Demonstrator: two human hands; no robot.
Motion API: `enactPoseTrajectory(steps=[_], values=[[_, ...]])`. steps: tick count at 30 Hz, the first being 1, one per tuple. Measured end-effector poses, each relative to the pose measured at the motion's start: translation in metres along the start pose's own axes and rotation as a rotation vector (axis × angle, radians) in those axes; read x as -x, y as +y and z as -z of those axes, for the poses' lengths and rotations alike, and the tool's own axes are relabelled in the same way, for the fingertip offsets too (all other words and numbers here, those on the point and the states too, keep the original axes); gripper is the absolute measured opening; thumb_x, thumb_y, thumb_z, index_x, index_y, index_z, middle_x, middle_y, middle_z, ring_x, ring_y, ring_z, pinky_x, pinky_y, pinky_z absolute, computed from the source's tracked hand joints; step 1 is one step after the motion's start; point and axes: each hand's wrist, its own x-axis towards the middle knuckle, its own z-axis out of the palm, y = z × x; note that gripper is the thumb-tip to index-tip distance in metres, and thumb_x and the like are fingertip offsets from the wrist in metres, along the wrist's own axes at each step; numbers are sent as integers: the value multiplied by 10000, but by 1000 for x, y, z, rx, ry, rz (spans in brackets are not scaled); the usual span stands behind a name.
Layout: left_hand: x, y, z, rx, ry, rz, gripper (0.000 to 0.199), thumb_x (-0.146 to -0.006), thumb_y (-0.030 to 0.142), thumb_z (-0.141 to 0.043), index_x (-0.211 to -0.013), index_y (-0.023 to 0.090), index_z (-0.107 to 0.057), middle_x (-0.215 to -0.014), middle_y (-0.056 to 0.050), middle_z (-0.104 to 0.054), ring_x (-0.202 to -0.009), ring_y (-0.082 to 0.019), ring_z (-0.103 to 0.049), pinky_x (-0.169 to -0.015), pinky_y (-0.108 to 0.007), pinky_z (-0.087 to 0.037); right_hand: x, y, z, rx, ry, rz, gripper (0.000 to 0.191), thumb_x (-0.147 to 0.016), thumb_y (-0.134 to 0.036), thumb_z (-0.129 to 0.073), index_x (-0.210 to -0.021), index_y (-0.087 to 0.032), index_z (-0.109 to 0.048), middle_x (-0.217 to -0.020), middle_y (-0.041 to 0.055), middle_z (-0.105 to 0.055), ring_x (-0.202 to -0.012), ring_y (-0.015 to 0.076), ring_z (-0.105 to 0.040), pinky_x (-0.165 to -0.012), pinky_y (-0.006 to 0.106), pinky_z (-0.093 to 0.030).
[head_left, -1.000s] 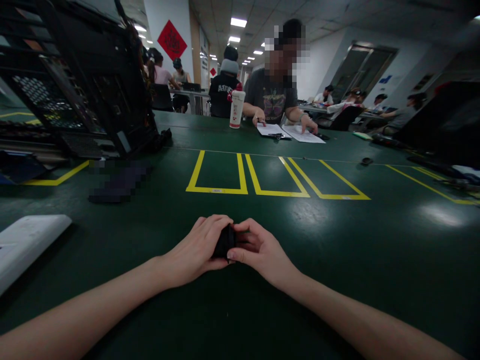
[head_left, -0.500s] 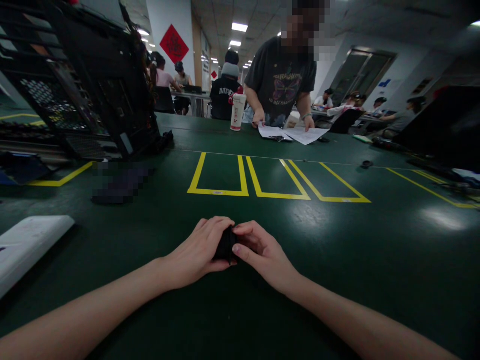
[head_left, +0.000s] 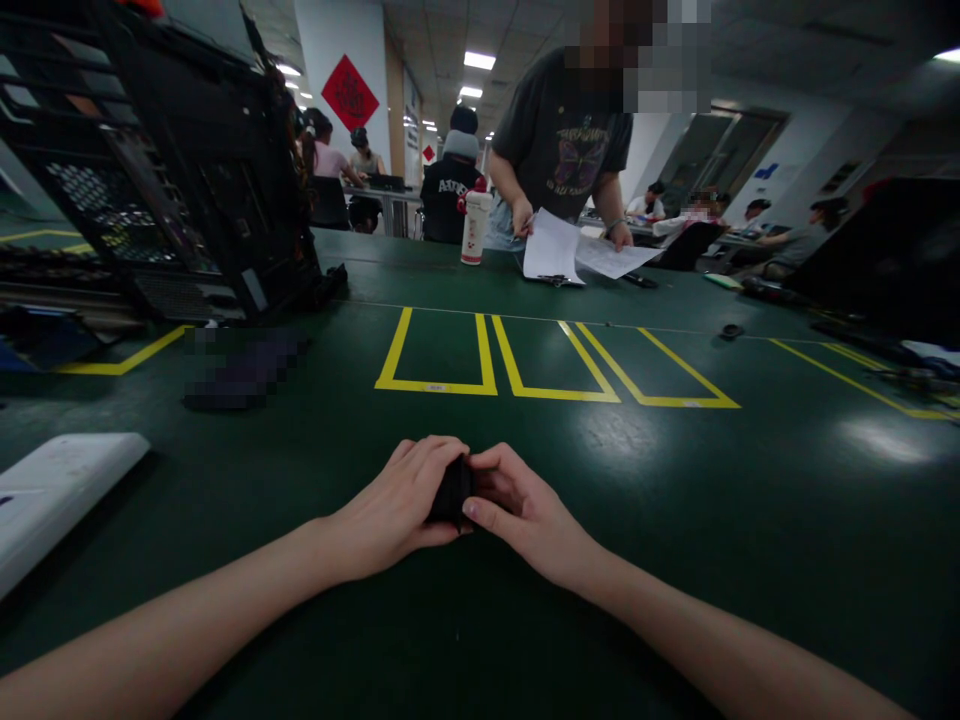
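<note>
A small black object (head_left: 451, 495) stands on the dark green table (head_left: 480, 620) between my hands; its kind cannot be made out, as fingers cover most of it. My left hand (head_left: 409, 497) is wrapped over its left side, fingers on top and thumb low at the front. From the right, my right hand (head_left: 521, 510) grips its edge, with the thumb on the near side and curled fingertips at the top. Beyond the hands, yellow tape (head_left: 435, 388) marks out three open-topped boxes on the table.
At the left stands a black open computer case (head_left: 217, 190), with a white flat box (head_left: 60, 500) nearer me. A white cup (head_left: 475, 228) stands at the back. Across the table, a person in a dark T-shirt (head_left: 562, 140) handles paper sheets (head_left: 553, 248). A small black round item (head_left: 731, 331) lies right.
My right thumb has shifted slightly down and left on the black object, while my left hand stays in place. The person across has lifted a sheet on the clipboard.
</note>
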Motion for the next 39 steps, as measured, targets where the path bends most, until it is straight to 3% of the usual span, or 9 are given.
enactPoseTrajectory(steps=[6, 13, 19, 25, 32, 39], values=[[0, 0, 2, -9, -21, 1, 593, -753, 237, -610, -1230, 207, -258, -1205, -111, -426, -1057, -255, -443, -861, -427, -400, -1, 5, 1, -13, -14, 52, 197, -778, -172, -556, -935, -223, -449, -928, 0, -525, -893, 136, -557, -748, 301, -500], [0, 1, 0, -21, -7, -14, 596, -739, 189, -616, -1218, 206, -261, -1199, -104, -431, -1066, -247, -435, -876, -420, -392, 2, 9, 0, 242, 83, 173, 265, -757, -149, -563, -988, -243, -471, -1039, 24, -451, -964, 162, -499, -865, 373, -445], [-1, 3, 2, -21, -21, -10, 582, -759, 236, -606, -1220, 209, -251, -1197, -109, -430, -1075, -256, -433, -876, -434, -390, -1, 6, -3, 213, 149, 110, 80, -807, -219, -515, -887, -223, -507, -945, 12, -496, -890, 150, -529, -826, 349, -460], [0, 2, 1, -5, -9, -2, 581, -754, 228, -608, -1224, 222, -267, -1204, -102, -439, -1056, -257, -456, -858, -436, -403, 0, 1, -3, 175, 114, 20, 248, -818, -254, -508, -1057, -221, -450, -1030, 35, -533, -969, 170, -532, -843, 360, -460], [1, 0, 1, -13, 0, -14, 595, -750, 234, -611, -1236, 216, -268, -1206, -106, -445, -1075, -261, -446, -866, -439, -398, 2, 0, -3, 110, 28, 28, 172, -826, -225, -491, -997, -218, -465, -1001, 22, -533, -918, 149, -554, -742, 294, -503], [0, 0, -1, -31, 5, -18, 582, -756, 233, -604, -1232, 203, -270, -1208, -109, -438, -1088, -255, -435, -889, -435, -382, 0, 2, -3, 123, 55, 57, 139, -828, -246, -496, -963, -220, -477, -948, 5, -540, -865, 126, -556, -713, 263, -492]])
